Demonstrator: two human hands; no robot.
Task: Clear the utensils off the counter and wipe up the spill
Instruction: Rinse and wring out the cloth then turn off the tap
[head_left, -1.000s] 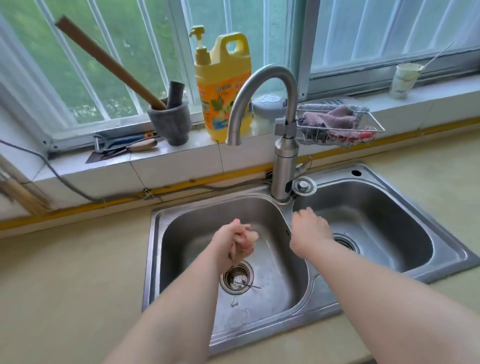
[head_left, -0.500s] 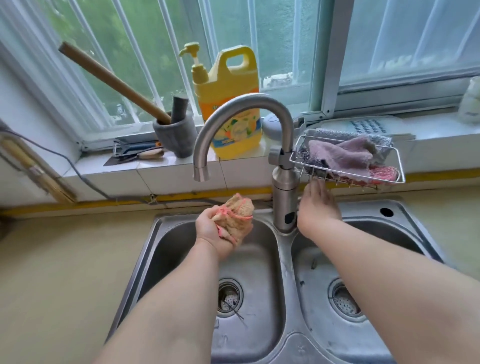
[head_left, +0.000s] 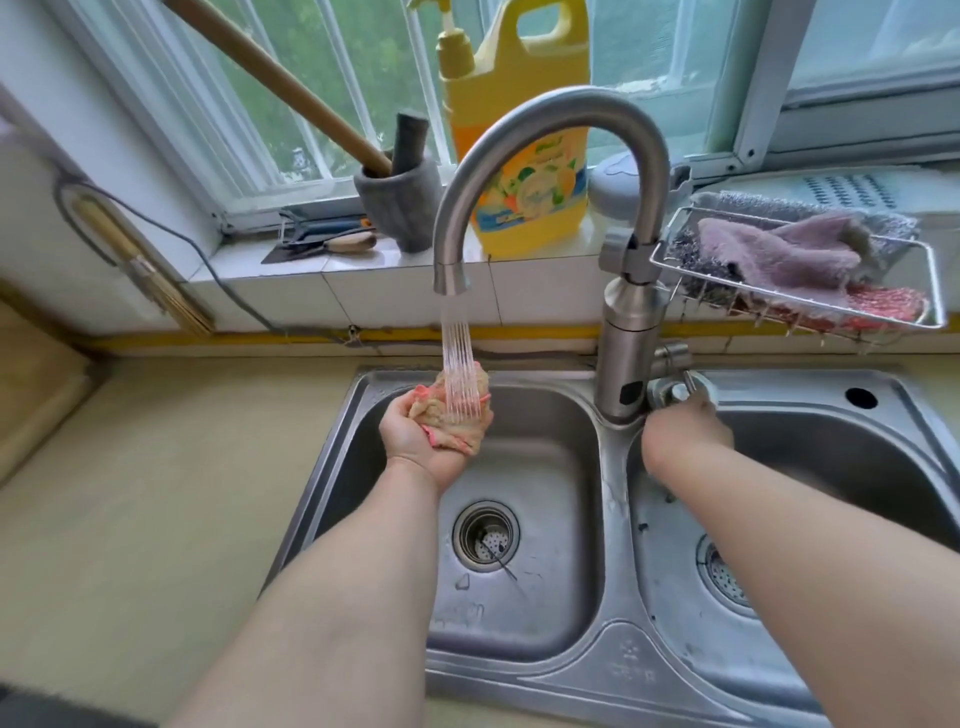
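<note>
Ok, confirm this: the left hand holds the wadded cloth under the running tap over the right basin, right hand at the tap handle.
Wrong basin. The head view shows the left hand holding the wadded cloth under the running tap over the left basin, right hand at the tap handle.

Daylight falls through a barred window (head_left: 311, 104) above a white tiled sill (head_left: 374, 291).
</note>
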